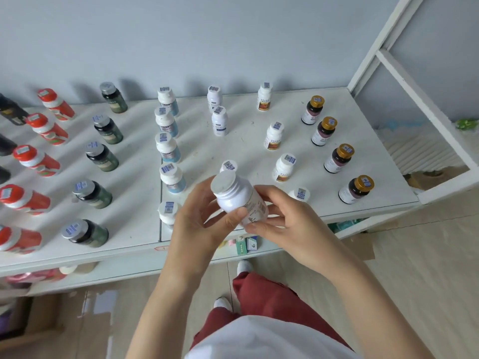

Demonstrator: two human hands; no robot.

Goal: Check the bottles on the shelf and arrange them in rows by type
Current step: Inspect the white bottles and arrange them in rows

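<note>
Head | both hands [241,218] grip white bottle [237,196] | label txt unreadable

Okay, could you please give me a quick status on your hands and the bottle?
Both hands shut on white bottle, held tilted above shelf. Other bottles standing in rows. Nothing in the way.

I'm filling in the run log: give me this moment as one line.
phase: checking | held: white bottle, tilted, above shelf front edge | left hand: gripping | right hand: gripping | shelf bottles: standing in rows

1 head view, looking steeply down, close over shelf [259,151].
</note>
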